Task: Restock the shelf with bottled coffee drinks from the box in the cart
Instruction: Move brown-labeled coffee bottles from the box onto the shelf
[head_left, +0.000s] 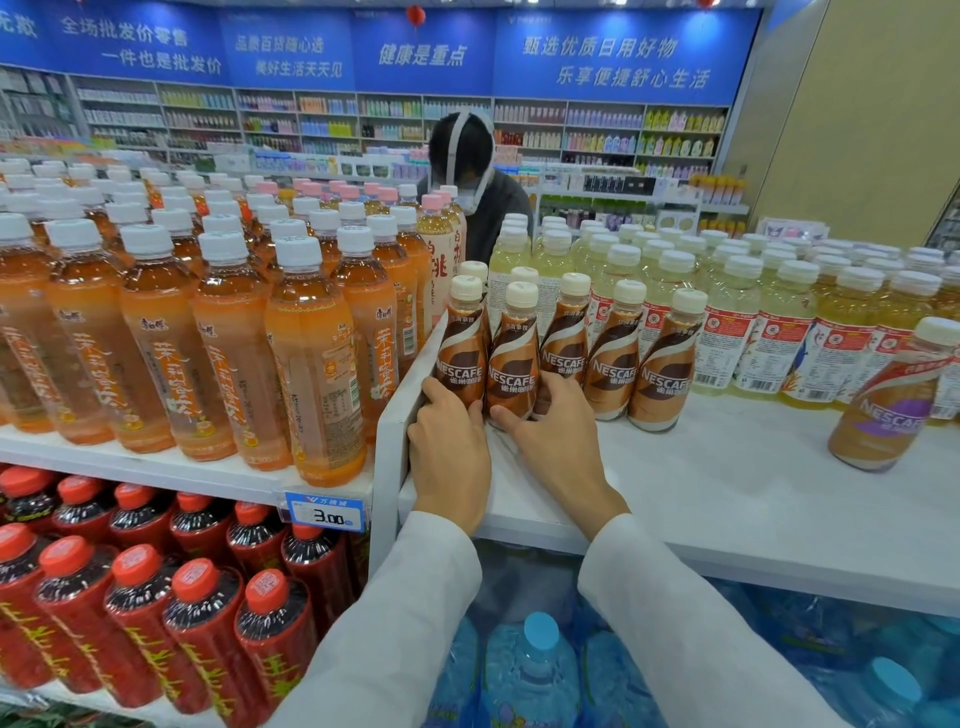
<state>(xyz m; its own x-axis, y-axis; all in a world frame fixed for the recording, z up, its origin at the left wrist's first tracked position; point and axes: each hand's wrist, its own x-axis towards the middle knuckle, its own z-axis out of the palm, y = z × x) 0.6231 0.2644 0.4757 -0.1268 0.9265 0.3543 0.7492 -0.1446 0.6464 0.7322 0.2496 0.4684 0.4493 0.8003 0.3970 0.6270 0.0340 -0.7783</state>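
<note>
Both hands are up on the white shelf (701, 467) at centre frame, working the front row of Nescafe coffee drinks. The left hand (449, 452) has thumb and fingers curled round the base of the leftmost bottle (460, 358), which stands upright, tight against the white divider (402, 415). The right hand (553, 441) is just beside it, with its thumb stretched across the foot of the second bottle (514, 364). Its fingers curl past the far side, in front of the third bottle (563, 332), so that looks like a grip on the second bottle. A fourth bottle (613, 364) and a fifth bottle (662, 369) stand upright to the right in the same row, packed close. At far right a purple-labelled Nescafe bottle (891, 410) stands alone, well apart from the row. Pale yellow drinks (737, 322) fill the shelf behind. Orange tea bottles (311, 364) crowd the left of the frame, red-capped bottles (202, 623) sit below them, and blue water jugs (535, 670) line the bottom.
</note>
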